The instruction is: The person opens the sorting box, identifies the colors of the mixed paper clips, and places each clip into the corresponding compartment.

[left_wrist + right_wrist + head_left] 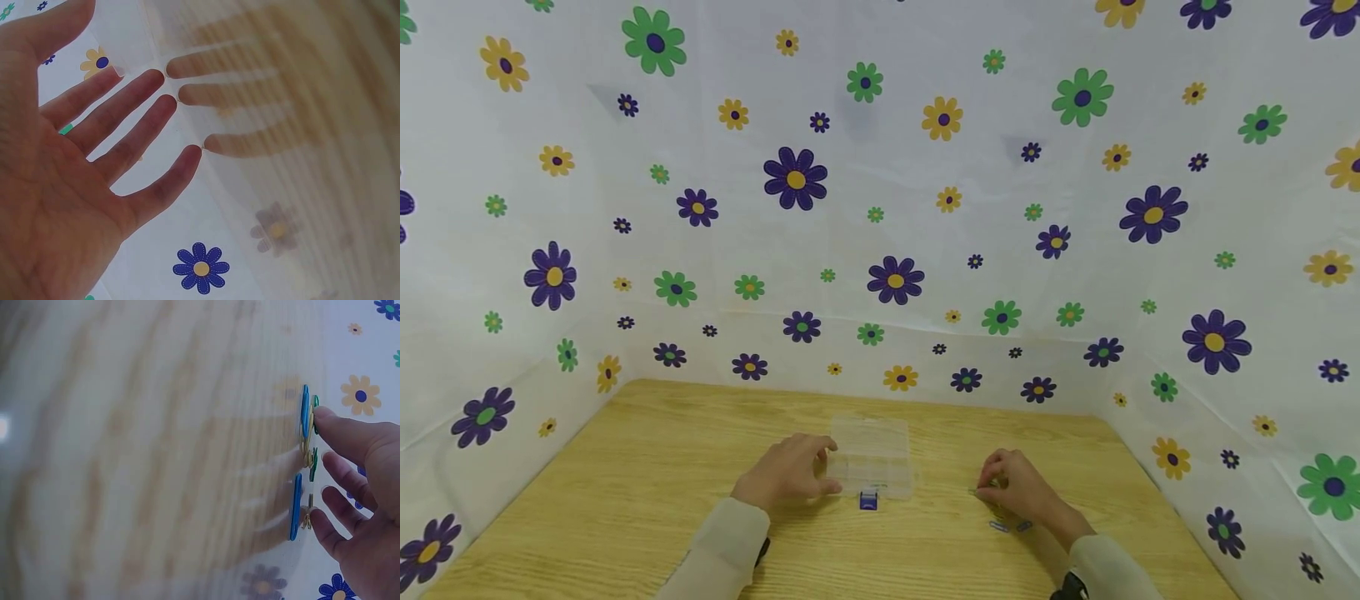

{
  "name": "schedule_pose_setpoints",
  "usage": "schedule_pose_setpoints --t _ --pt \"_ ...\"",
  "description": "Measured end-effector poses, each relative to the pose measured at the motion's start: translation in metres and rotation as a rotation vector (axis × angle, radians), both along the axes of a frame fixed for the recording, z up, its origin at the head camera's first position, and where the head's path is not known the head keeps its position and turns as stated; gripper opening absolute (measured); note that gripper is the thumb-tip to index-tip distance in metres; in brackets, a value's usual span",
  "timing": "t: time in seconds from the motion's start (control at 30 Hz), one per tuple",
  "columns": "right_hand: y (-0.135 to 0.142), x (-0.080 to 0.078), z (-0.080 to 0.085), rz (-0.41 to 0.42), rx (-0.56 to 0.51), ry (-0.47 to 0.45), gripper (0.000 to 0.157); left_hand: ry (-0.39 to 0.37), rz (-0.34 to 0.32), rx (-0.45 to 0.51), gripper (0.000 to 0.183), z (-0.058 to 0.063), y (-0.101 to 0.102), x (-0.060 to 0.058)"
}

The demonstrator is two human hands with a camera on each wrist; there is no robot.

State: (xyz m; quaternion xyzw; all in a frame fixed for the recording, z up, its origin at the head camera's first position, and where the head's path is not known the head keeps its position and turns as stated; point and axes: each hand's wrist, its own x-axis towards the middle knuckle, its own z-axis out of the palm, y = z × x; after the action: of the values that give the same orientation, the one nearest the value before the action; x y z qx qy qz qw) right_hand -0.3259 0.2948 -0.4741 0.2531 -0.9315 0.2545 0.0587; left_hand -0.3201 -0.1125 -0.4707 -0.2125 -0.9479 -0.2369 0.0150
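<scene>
A clear plastic compartment box (874, 446) lies with its lid raised, its blue clasp (868, 500) at the near side. Beside its left edge is my left hand (792, 471), thumb and fingers apart; in the left wrist view the fingers are extended, fingertips on the tabletop. My right hand (1018, 490) reaches down to loose paper clips. In the right wrist view its thumb touches a green paper clip (316, 400), with a gap between thumb and forefinger. Around it lie blue paper clips (295, 506), yellowish ones (307, 520) and another green clip (314, 465).
The wood-grain table (662, 492) is glossy and mirrors the fingers. White cloth with printed flowers (895, 279) encloses it at the back and both sides. Something small and green (878, 486) shows in the box near the clasp.
</scene>
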Motion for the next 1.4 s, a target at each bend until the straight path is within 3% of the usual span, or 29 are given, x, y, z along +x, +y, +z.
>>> schedule_pose_setpoints --t 0.33,0.7,0.97,1.17,1.4 --pt "-0.003 0.002 0.002 0.027 0.014 0.006 0.013 0.003 0.001 -0.009 0.061 0.003 0.0 0.003" --pt "-0.022 -0.006 0.022 0.035 -0.028 0.015 0.017 0.024 -0.024 0.008 0.06 0.001 -0.002 0.001" --pt "-0.036 -0.006 0.028 0.075 -0.057 -0.07 0.016 0.03 -0.034 0.007 0.06 0.0 -0.002 -0.001" --pt "-0.045 -0.008 0.031 0.068 -0.045 -0.008 0.015 0.022 -0.038 0.024 0.06 0.001 0.0 0.0" --pt "-0.056 -0.009 0.031 0.121 -0.087 0.092 0.013 0.003 -0.046 0.04 0.06 0.002 -0.001 0.001"
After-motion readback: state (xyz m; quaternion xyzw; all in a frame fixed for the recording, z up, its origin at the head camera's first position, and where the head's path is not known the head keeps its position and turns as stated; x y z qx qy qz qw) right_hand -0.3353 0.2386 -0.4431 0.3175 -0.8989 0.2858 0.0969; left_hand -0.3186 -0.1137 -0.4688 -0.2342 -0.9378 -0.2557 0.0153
